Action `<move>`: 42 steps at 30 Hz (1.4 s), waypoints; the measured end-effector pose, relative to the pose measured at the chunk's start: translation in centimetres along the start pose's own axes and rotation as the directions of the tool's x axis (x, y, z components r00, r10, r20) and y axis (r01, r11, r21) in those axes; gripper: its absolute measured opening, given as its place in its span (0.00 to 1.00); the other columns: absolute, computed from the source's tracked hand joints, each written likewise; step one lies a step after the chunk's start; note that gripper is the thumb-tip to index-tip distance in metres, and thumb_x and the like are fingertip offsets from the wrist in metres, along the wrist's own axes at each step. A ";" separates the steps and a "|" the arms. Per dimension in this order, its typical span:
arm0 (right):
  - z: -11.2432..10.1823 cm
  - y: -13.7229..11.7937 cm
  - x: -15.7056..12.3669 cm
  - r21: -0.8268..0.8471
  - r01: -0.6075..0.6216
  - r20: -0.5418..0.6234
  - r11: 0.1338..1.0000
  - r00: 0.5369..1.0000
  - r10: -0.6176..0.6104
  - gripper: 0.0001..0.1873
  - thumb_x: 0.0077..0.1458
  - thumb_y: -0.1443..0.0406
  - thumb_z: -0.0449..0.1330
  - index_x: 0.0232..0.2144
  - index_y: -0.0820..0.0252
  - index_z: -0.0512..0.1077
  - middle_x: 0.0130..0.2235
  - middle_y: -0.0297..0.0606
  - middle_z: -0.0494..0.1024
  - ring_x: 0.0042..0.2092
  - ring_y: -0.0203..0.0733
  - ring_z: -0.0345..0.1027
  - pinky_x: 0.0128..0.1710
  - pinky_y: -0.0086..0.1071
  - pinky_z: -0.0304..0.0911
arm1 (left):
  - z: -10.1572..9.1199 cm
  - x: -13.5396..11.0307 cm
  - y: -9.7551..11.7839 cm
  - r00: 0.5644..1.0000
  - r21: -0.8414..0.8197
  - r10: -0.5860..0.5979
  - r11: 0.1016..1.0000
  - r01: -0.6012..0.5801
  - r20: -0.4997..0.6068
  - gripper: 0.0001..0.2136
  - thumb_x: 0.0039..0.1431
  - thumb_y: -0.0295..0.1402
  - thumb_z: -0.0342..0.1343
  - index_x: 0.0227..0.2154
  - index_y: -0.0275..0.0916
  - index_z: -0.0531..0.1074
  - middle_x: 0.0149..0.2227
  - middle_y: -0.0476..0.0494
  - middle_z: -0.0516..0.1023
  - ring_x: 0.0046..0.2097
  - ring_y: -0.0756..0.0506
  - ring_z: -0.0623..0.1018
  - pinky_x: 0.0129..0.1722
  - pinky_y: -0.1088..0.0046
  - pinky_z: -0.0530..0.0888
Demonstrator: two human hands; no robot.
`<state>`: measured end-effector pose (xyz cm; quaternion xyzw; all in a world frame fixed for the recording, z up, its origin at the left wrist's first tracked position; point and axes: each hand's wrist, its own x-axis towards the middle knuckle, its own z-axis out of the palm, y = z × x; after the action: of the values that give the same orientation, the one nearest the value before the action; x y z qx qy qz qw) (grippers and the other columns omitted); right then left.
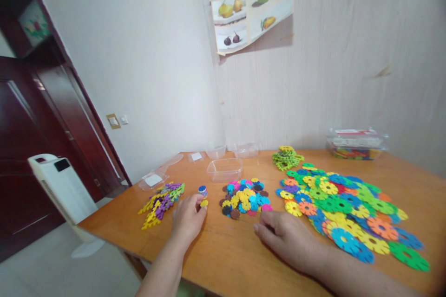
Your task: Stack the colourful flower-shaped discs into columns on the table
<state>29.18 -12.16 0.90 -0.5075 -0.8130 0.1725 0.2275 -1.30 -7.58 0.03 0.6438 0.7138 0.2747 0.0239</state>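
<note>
My left hand is over the table, its thumb and forefinger closed on the edge of a small yellow notched disc. Just behind that disc stands a short blue-and-white stack of small discs. My right hand rests on the tabletop with its fingers curled in, and no object shows in it. Its knuckles are close to the near right edge of a pile of small notched discs in yellow, blue, pink, black and brown. The underside of the right fingers is hidden.
Large flower-shaped discs spread over the right of the wooden table. Yellow and purple toothed pieces lie at left, green ones at the back. A clear tub and a filled clear box stand near the wall.
</note>
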 end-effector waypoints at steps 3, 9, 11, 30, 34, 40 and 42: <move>0.0 -0.1 0.0 0.002 0.004 0.001 1.000 1.000 -0.004 0.15 0.63 0.58 0.52 0.25 0.56 0.64 0.28 0.34 0.76 0.29 0.38 0.67 0.27 0.30 0.49 | 0.0 -0.1 0.0 0.996 0.075 0.059 0.996 -0.054 -0.063 0.11 0.58 0.34 0.56 0.44 0.43 0.75 0.44 0.42 0.81 0.47 0.41 0.76 0.45 0.65 0.66; -0.2 -0.3 0.0 -0.006 -0.008 0.002 1.000 1.000 0.008 0.15 0.63 0.58 0.52 0.25 0.56 0.64 0.28 0.34 0.76 0.29 0.38 0.68 0.27 0.30 0.48 | -0.6 -1.1 1.7 0.967 0.092 0.249 0.965 -0.244 -0.051 0.10 0.60 0.34 0.55 0.43 0.43 0.77 0.45 0.43 0.79 0.48 0.40 0.74 0.47 0.64 0.66; -0.2 -0.3 0.0 0.001 -0.002 0.004 1.000 1.000 0.002 0.15 0.63 0.58 0.52 0.25 0.56 0.64 0.28 0.34 0.76 0.29 0.38 0.67 0.27 0.30 0.48 | -0.7 -1.5 2.7 0.953 0.062 0.303 0.951 -0.302 0.004 0.09 0.60 0.34 0.55 0.41 0.44 0.77 0.44 0.44 0.78 0.48 0.41 0.73 0.47 0.64 0.66; 0.0 -0.2 0.0 0.014 -0.001 0.005 1.000 1.000 0.001 0.14 0.62 0.59 0.53 0.25 0.56 0.65 0.28 0.34 0.77 0.29 0.38 0.67 0.28 0.30 0.50 | 1.4 -1.1 3.2 0.959 -0.275 0.278 0.928 -0.253 0.054 0.05 0.57 0.32 0.55 0.33 0.41 0.75 0.35 0.47 0.79 0.40 0.45 0.77 0.42 0.70 0.69; -0.1 -0.2 -0.1 0.024 -0.005 0.014 1.000 1.000 0.004 0.15 0.63 0.58 0.52 0.26 0.56 0.66 0.28 0.35 0.77 0.30 0.38 0.67 0.29 0.30 0.51 | 0.7 -0.2 1.6 0.998 -0.439 0.064 0.896 -0.068 -0.023 0.08 0.57 0.36 0.52 0.34 0.40 0.74 0.34 0.46 0.81 0.38 0.45 0.79 0.40 0.70 0.72; -0.3 -0.2 0.0 0.024 -0.014 0.037 1.000 0.999 0.013 0.15 0.63 0.58 0.52 0.26 0.56 0.66 0.28 0.34 0.77 0.29 0.38 0.67 0.28 0.30 0.51 | -0.5 0.2 -0.2 0.978 -0.508 -0.155 0.859 0.064 -0.139 0.12 0.53 0.38 0.55 0.36 0.37 0.75 0.36 0.42 0.82 0.39 0.42 0.80 0.43 0.66 0.74; -0.3 -0.2 0.0 0.013 -0.008 0.033 1.000 0.999 0.007 0.15 0.63 0.58 0.52 0.26 0.56 0.66 0.28 0.34 0.76 0.29 0.38 0.67 0.28 0.30 0.50 | -0.3 0.2 -0.4 0.982 -0.504 -0.152 0.861 0.075 -0.115 0.12 0.53 0.38 0.54 0.36 0.37 0.75 0.36 0.41 0.82 0.39 0.42 0.81 0.43 0.66 0.74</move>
<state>29.21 -12.26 1.27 -0.5061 -0.8136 0.1872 0.2167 -1.82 -7.56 0.21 0.5500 0.6556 0.4949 0.1510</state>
